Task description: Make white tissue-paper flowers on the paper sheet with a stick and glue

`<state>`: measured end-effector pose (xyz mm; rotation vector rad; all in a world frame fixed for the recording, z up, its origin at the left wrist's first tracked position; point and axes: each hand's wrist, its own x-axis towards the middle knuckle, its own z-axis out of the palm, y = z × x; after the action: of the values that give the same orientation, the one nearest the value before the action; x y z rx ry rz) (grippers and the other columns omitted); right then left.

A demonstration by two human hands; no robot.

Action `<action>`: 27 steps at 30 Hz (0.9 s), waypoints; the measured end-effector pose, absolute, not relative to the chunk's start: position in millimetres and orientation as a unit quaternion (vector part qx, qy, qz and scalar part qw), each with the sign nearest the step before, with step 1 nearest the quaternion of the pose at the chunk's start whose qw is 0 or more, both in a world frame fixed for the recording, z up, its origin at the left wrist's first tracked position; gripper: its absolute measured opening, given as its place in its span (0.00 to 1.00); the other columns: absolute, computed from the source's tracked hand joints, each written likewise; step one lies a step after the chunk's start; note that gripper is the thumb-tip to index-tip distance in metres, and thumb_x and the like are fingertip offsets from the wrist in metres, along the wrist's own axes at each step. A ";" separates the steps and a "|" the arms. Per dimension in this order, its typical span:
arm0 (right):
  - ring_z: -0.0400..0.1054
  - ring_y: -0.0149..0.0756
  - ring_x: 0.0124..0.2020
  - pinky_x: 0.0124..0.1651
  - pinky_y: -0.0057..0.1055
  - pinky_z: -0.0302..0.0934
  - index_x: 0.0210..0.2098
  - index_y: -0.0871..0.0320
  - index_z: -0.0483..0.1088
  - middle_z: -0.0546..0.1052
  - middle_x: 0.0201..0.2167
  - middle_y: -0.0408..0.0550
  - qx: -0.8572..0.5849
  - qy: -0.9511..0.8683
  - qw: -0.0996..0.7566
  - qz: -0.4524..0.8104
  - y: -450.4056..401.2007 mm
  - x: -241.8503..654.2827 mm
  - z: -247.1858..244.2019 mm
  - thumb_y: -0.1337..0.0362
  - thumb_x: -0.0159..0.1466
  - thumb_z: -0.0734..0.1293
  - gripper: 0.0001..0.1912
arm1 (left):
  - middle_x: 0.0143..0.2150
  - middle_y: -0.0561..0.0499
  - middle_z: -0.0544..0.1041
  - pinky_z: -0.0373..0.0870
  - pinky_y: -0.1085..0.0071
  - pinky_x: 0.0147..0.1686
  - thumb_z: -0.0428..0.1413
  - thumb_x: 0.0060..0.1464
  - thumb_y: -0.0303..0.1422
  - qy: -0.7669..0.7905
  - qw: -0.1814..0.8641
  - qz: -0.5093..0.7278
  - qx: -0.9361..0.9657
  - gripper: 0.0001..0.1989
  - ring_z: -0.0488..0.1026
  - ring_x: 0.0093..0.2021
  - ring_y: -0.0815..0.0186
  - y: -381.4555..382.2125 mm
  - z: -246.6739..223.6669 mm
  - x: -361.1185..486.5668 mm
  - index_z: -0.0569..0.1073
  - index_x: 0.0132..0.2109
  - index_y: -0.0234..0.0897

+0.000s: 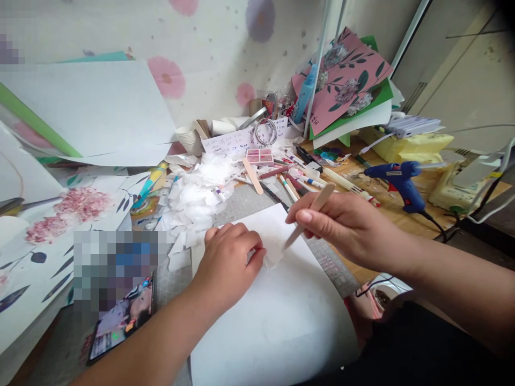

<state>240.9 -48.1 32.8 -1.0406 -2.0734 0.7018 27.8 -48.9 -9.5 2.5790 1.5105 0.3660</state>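
tearing looks the likeliest mishap: the thin, translucent white tissue-like piece seems flimsy, and the flat, pale wooden craft stick comes down at a slant with its lower end right at the piece's right edge. too hard a push there could rip or crease it, or drag it sideways if the other hand gives it little hold. the large, smooth white sheet of paper underneath could also slip, since its lower right part reaches the dark fabric clothing and a shift of the body might nudge it. loose bits from the ragged heap of white tissue scraps, just beyond the left hand, might stray onto the sheet as well.

as for the fingers, the right hand pinches the stick between thumb and forefinger, much like a pen, some way above its lower end. the left hand rests on the sheet, fingers curled, thumb and forefinger drawn close together at the piece's left edge; whether they grip it or merely press it down, i cannot tell. so the piece lies on the upper part of the sheet, between the left fingertips and the stick's end.
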 end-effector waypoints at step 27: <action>0.66 0.36 0.35 0.38 0.32 0.60 0.43 0.63 0.72 0.74 0.34 0.52 -0.285 -0.932 0.130 0.179 -67.8 235.0 5.2 0.74 0.63 0.62 0.11 | 0.39 0.53 0.70 0.54 0.60 0.41 0.58 0.48 0.24 0.462 0.099 0.188 0.861 0.13 0.66 0.42 0.61 -48.8 -18.3 23.0 0.75 0.40 0.46</action>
<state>235.0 -67.8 5.2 -0.8290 -2.7088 0.5202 23.0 -48.8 -18.3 2.5467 1.3669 0.5569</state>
